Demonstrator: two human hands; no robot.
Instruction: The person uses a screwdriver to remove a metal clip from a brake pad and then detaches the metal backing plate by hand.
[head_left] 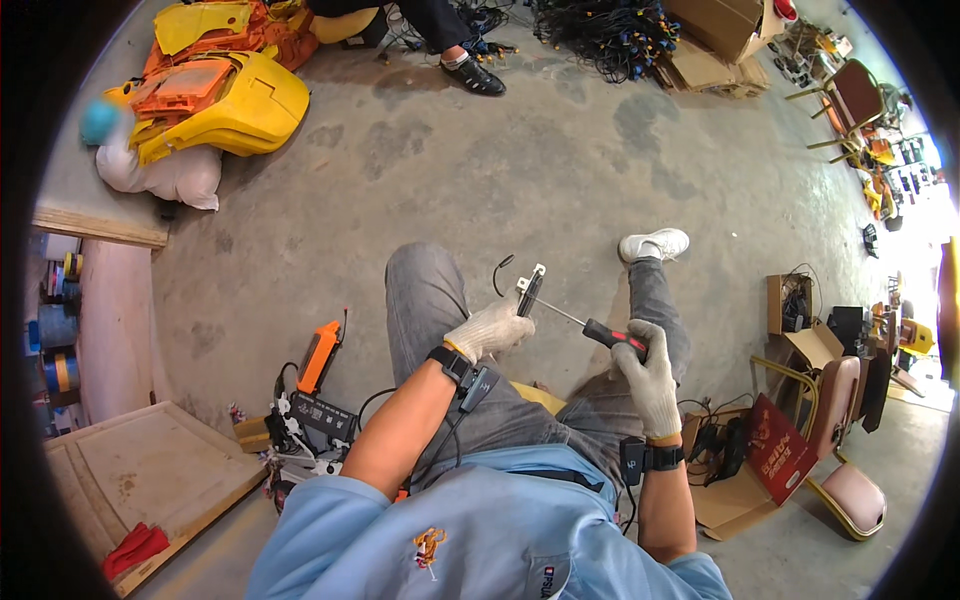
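Note:
My left hand (492,332), in a white knit glove, grips a small black part with white metal ends (531,291) above my lap. A short black cable (500,273) with a plug curls out beside it. My gloved right hand (648,377) is closed round the black and red handle of a screwdriver (612,337). The screwdriver's thin shaft points left and its tip meets or lies very near the black part; contact is hard to make out. An orange device (320,356) stands on the floor left of my knee, beside a black battery-like block (318,420) and loose metal parts.
Yellow and orange plastic shells (225,100) are piled at the far left. Another person's shoe (474,76) rests near a heap of cables (620,35). A wooden panel (150,470) lies at lower left. On the right are an open cardboard box (727,507) and chairs (832,405).

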